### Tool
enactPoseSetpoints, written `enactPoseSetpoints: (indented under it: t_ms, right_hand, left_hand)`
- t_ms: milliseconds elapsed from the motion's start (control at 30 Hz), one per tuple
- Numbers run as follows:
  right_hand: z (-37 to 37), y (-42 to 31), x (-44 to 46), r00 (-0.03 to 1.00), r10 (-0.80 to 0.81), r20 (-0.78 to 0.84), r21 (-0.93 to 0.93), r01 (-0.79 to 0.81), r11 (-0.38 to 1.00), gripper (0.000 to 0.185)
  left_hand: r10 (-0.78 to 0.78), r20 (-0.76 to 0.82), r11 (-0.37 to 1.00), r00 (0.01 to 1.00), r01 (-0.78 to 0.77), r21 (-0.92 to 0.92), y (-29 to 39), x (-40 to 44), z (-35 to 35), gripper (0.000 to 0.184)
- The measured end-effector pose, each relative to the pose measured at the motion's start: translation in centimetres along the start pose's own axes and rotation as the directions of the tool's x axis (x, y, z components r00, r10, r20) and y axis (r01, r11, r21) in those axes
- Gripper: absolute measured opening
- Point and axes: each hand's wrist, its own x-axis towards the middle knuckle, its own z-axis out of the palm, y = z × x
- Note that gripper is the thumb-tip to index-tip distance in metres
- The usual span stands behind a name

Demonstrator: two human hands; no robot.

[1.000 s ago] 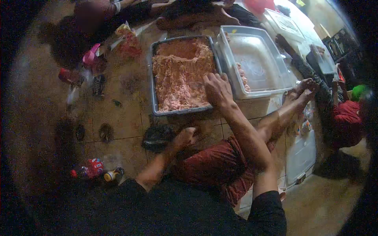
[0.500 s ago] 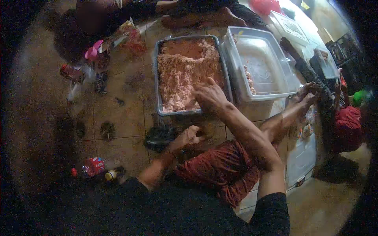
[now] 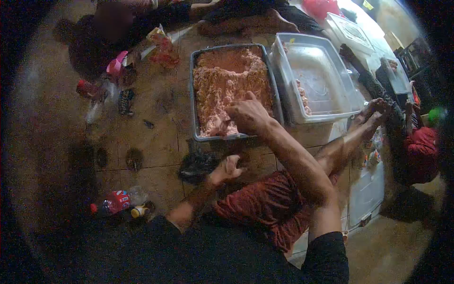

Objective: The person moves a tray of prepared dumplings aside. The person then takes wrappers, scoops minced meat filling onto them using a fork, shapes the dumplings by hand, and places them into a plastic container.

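A grey-rimmed plastic tub (image 3: 193,102) holds a pinkish, crumbly, minced-looking mixture (image 3: 222,87), heaped in the middle and scooped lower at the far end. My right hand (image 3: 248,114) is over the tub's near right part, fingers bent down toward the mixture and closed. Something small and dark pinkish shows just left of its fingertips, too blurred to name. Below the tub, my left hand (image 3: 229,169) hovers near a black plastic bag (image 3: 197,166), thumb and fingers apart, holding nothing visible.
Right of the tub stands a clear plastic box (image 3: 321,75) with pinkish bits along its left side. A red-labelled bottle (image 3: 116,201) and a yellow-capped bottle (image 3: 138,211) lie at lower left. Other people sit at the top and right, including one in red (image 3: 421,154).
My right hand has shifted slightly left over the mixture. My left hand has opened a little, its thumb now further from the fingers. The whole view has moved slightly.
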Motion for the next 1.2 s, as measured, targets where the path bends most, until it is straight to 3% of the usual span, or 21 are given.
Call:
enactPoseSetpoints:
  t_ms: [33, 67, 133, 200, 233, 300, 367, 433, 500, 633, 700, 733, 767, 833, 867, 900, 967, 1033, 1100, 1133, 1200]
  right_hand:
    - [1.8, -0.1, 0.0, 1.000, -0.002, 0.001, -0.001, 0.002, 1.000, 0.031]
    - [3.1, -0.8, -0.4, 0.946, -0.159, -0.282, -0.144, 0.122, 0.982, 0.027]
    - [3.1, -1.0, -0.6, 0.788, -0.331, -0.519, -0.316, 0.184, 0.931, 0.024]
    - [1.0, -0.7, -0.7, 0.967, -0.067, -0.245, 0.189, 0.116, 0.975, 0.014]
    - [0.6, -0.8, -0.6, 0.999, 0.010, -0.048, 0.420, 0.011, 0.908, 0.011]
    - [1.0, -0.6, -1.3, 0.960, 0.019, -0.278, 0.571, 0.150, 0.807, 0.012]
    - [-1.0, -0.5, -2.7, 0.959, 0.228, -0.167, 0.495, -0.118, 0.861, 0.012]
    - [-2.0, -1.0, -3.3, 0.956, 0.235, -0.178, 0.412, -0.145, 0.899, 0.012]
    - [-0.8, -0.8, -3.3, 0.954, 0.149, -0.262, 0.429, -0.023, 0.903, 0.010]
    - [1.7, -1.6, -1.1, 0.956, 0.087, -0.281, 0.327, 0.010, 0.945, 0.013]
    - [3.4, -2.1, 0.9, 0.980, -0.013, -0.198, 0.076, 0.029, 0.997, 0.024]
    - [4.8, -2.7, 1.8, 0.950, -0.098, -0.298, -0.017, 0.098, 0.995, 0.034]
    - [6.1, -3.0, 2.1, 0.948, -0.099, -0.302, -0.017, 0.099, 0.995, 0.034]
    - [6.2, -4.4, 2.5, 0.892, -0.289, -0.348, -0.241, 0.213, 0.947, 0.045]
    - [5.7, -3.7, 2.9, 0.888, -0.279, -0.364, -0.071, 0.272, 0.960, 0.046]
    - [5.2, -3.0, 3.0, 0.887, -0.280, -0.366, -0.073, 0.273, 0.959, 0.046]
    - [1.9, -2.5, 2.1, 0.997, -0.049, 0.057, 0.354, 0.026, 0.935, 0.036]
    - [5.9, -1.2, 0.2, 0.906, 0.068, -0.419, 0.499, 0.168, 0.850, 0.021]
    - [-0.3, -2.3, -2.7, 0.933, 0.295, -0.205, 0.482, -0.166, 0.860, 0.017]
    - [-0.7, -1.5, -3.6, 0.923, 0.303, -0.237, 0.616, -0.098, 0.782, 0.015]
    - [-1.2, -1.0, -5.0, 0.890, 0.383, -0.247, 0.668, -0.130, 0.733, 0.014]
  left_hand:
    - [0.008, 0.049, 0.999, 0.999, -0.006, -0.040, -0.5, -0.4, 0.8, 0.028]
    - [0.003, 0.094, 0.995, 0.996, 0.007, -0.098, 0.2, -0.6, 0.8, 0.028]
    - [0.008, 0.139, 0.983, 0.990, 0.018, -0.183, 1.3, -0.4, 1.2, 0.028]
    - [0.029, 0.158, 0.972, 0.987, 0.010, -0.237, 1.8, -0.3, 1.7, 0.027]
    - [0.030, 0.161, 0.968, 0.987, 0.012, -0.251, 1.8, -0.2, 1.8, 0.027]
    - [0.032, 0.170, 0.963, 0.985, 0.015, -0.268, 2.1, 0.0, 1.6, 0.026]
    - [0.025, 0.173, 0.960, 0.985, 0.024, -0.279, 2.4, 0.3, 1.2, 0.026]
    - [0.020, 0.181, 0.960, 0.983, 0.031, -0.279, 2.3, 0.1, 0.9, 0.025]
    - [0.013, 0.183, 0.960, 0.983, 0.039, -0.276, 2.3, 0.0, 0.6, 0.025]
    - [0.006, 0.195, 0.961, 0.981, 0.048, -0.272, 1.9, -0.2, 0.5, 0.023]
    - [0.013, 0.196, 0.959, 0.981, 0.043, -0.279, 2.2, -0.1, 0.6, 0.023]
    - [0.023, 0.198, 0.958, 0.980, 0.035, -0.286, 2.3, 0.0, 0.7, 0.023]
    - [0.029, 0.197, 0.956, 0.980, 0.030, -0.290, 2.4, 0.0, 0.9, 0.022]
    - [0.041, 0.191, 0.955, 0.981, 0.018, -0.297, 2.3, 0.1, 0.9, 0.022]
    - [0.046, 0.192, 0.954, 0.980, 0.014, -0.299, 2.3, 0.2, 1.0, 0.022]
    - [0.049, 0.187, 0.953, 0.981, 0.010, -0.303, 2.1, 0.1, 1.1, 0.022]
    - [0.051, 0.181, 0.951, 0.982, 0.008, -0.310, 2.1, 0.2, 0.9, 0.021]
    - [0.063, 0.159, 0.950, 0.985, -0.010, -0.312, 2.2, 0.6, 0.6, 0.021]
    - [0.071, 0.143, 0.949, 0.987, -0.023, -0.315, 2.2, 0.9, 0.5, 0.020]
    - [0.077, 0.135, 0.949, 0.988, -0.031, -0.315, 2.2, 0.7, 0.5, 0.020]
    - [0.100, 0.118, 0.949, 0.988, -0.059, -0.309, 2.2, 1.0, 0.6, 0.020]
